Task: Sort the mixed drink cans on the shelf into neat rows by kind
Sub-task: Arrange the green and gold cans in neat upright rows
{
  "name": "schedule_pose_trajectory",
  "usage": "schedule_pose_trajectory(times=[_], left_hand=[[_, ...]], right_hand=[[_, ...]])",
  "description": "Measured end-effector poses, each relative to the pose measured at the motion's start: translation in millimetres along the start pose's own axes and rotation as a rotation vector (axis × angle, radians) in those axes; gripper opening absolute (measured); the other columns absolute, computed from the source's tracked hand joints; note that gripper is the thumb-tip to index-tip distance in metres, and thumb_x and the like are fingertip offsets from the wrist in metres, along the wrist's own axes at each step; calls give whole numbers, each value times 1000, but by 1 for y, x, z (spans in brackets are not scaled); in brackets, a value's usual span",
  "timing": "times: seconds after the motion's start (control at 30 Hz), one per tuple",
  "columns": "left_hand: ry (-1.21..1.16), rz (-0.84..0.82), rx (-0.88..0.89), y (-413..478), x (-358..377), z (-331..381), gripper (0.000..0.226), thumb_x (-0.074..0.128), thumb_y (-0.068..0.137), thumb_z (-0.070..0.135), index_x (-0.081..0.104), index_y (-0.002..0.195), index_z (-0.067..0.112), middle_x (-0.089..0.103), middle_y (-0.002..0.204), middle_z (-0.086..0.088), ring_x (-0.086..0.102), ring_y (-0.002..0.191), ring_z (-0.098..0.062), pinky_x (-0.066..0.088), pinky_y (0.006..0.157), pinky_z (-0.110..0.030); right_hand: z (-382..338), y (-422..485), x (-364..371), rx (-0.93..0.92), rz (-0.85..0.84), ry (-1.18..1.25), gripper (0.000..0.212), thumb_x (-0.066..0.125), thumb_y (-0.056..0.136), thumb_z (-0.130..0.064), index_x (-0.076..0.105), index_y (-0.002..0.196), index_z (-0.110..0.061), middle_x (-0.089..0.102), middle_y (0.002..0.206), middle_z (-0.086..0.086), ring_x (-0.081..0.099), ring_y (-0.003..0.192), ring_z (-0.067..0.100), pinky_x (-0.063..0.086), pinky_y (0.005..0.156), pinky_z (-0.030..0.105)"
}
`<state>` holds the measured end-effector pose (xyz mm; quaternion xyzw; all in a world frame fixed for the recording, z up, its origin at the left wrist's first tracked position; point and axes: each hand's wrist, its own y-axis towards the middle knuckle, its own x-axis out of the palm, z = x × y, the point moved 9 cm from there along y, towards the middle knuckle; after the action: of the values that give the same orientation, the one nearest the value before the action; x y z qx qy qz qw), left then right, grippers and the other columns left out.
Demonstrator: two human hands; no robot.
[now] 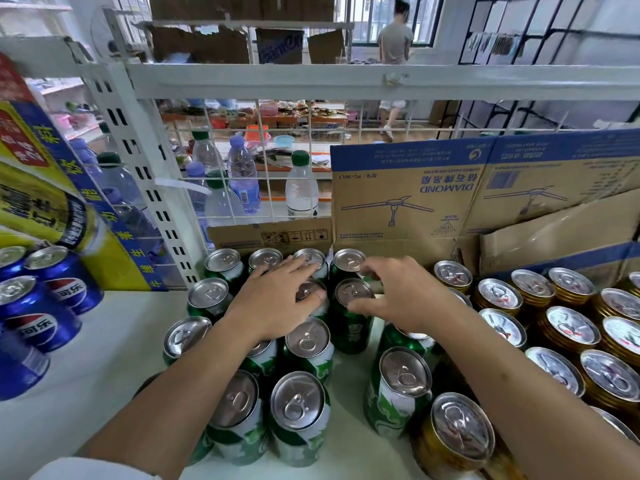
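Many drink cans (299,405) on white shelf (104,341)

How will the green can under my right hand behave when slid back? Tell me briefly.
The green can is tall and narrow, so a push near the top, where the right hand seems to grip it, could tip it. Its tab looks unopened, so it is probably full and fairly heavy. The smooth white shelf should let it slide easily.
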<state>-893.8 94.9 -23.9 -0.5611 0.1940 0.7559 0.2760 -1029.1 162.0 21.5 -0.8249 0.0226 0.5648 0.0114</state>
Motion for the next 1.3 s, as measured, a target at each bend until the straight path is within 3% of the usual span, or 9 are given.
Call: schedule_pose_trajectory(times=[0.13,0.23,0.3,0.4,0.6,0.8,0.97,1.07,1.3], left_hand=[[-237,82,-32,-1,-12,-5,63,56,86,56,46,142,29,36,153,7,30,141,-10,20,117,-37],[-84,73,21,-8,-20,15,58,53,86,60,51,135,29,44,145,9,36,136,-11,4,118,-48],[-52,51,143,-19,-25,51,49,53,89,58,56,128,29,51,134,11,41,129,-10,11,118,-44],[-43,-131,279,-40,-11,107,54,56,82,66,62,115,24,59,116,8,51,109,-11,43,96,-36],[91,-224,200,-51,24,136,61,72,67,66,54,101,19,60,105,-3,58,97,-26,48,74,-36],[-251,-107,170,-59,1,125,47,81,58,54,63,89,24,65,83,8,61,76,-12,53,65,-34],[-579,43,174,-70,-49,106,40,85,59,50,69,89,30,69,80,10,64,73,-6,54,72,-32],[-822,163,173,-74,-74,92,37,80,58,49,70,87,28,71,81,6,69,73,-16,58,72,-41],[-1077,366,102,-91,-102,65,42,78,51,44,72,89,28,72,81,6,70,74,-13,57,66,-25]], right_hand=[[25,-14,-12,93,-58,-104,52,67,78,-58,62,106,-14,60,90,1,57,85,21,47,69,32],[41,-27,-10,134,-146,-162,47,70,74,-54,67,94,-11,66,89,4,60,86,23,53,74,35],[44,-32,-9,148,-135,-111,40,70,74,-49,68,84,-11,66,82,6,60,80,22,51,66,32],[42,-35,-12,158,-85,-101,35,66,77,-45,69,80,-10,66,78,8,60,76,24,48,62,31],[51,-42,-11,217,-21,7,38,68,74,-42,67,77,-4,63,74,17,49,68,21,44,58,29],[53,-51,-6,233,31,81,36,69,74,-45,71,91,-14,65,86,7,57,85,25,53,77,40],[46,-61,-8,200,162,157,51,47,59,-58,75,83,-22,69,73,3,61,72,24,53,69,40],[43,-66,-8,216,197,181,38,60,59,-50,73,79,-20,67,71,8,59,73,30,52,67,41],[19,-73,0,208,108,230,24,80,72,-33,71,92,-23,69,86,-4,62,78,11,53,60,22]])
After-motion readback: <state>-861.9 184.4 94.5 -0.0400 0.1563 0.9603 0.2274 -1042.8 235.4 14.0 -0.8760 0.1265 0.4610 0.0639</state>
